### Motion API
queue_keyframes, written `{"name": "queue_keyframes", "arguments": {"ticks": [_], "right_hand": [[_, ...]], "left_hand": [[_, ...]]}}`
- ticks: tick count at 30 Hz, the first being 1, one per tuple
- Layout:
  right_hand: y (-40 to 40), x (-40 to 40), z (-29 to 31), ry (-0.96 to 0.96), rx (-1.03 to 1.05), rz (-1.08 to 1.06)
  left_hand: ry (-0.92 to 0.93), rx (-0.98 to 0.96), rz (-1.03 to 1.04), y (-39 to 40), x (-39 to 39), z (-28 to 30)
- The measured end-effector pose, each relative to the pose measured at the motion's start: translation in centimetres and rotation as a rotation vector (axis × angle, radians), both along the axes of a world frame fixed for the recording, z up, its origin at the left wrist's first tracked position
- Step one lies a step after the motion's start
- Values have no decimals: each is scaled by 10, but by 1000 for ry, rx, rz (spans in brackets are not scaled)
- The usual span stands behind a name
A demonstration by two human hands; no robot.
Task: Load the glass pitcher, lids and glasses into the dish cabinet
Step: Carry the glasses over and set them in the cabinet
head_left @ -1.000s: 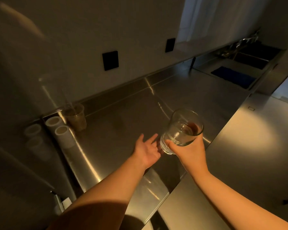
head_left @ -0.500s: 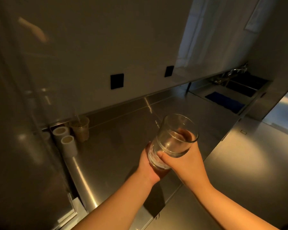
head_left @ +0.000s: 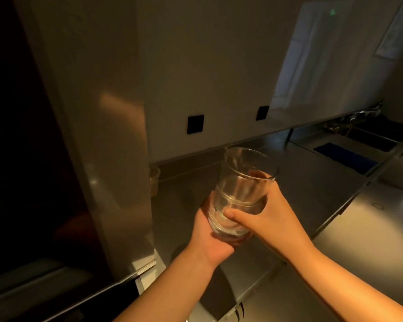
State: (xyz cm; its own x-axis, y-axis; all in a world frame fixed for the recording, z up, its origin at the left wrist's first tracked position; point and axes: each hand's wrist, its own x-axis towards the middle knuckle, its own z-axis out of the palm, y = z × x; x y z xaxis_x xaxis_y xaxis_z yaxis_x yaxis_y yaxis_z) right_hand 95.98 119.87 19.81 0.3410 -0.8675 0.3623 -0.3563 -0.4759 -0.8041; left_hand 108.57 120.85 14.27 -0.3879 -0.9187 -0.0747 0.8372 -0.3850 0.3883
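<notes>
Glass tumblers (head_left: 240, 194), stacked, sit gripped in our left hand (head_left: 211, 240) and right hand (head_left: 269, 214), next needing a leftward lift into the cabinet (head_left: 86, 135).

Both hands hold a glass (head_left: 244, 189) above the worktop (head_left: 312, 182). The left hand (head_left: 211, 238) cups its base. The right hand (head_left: 272, 217) grips its side.

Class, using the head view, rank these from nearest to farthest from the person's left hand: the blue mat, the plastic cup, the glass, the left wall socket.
1. Glass: held in the left hand, above the counter.
2. Plastic cup: left, beside the cabinet wall.
3. Left wall socket: on the wall behind.
4. Blue mat: far right, near the sink.
</notes>
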Motion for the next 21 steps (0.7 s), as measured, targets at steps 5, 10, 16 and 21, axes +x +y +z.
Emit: {"name": "queue_keyframes", "arguments": {"ticks": [5, 10, 16, 21], "right_hand": [[44, 3, 30, 15, -73, 116], [69, 20, 40, -203, 50, 184], [143, 48, 49, -312, -14, 311], [188, 78, 52, -389, 40, 413]], "left_hand": [[75, 41, 48, 49, 15, 25], [85, 45, 35, 111, 28, 54], [93, 41, 112, 185, 49, 74], [103, 42, 222, 239, 72, 83]]}}
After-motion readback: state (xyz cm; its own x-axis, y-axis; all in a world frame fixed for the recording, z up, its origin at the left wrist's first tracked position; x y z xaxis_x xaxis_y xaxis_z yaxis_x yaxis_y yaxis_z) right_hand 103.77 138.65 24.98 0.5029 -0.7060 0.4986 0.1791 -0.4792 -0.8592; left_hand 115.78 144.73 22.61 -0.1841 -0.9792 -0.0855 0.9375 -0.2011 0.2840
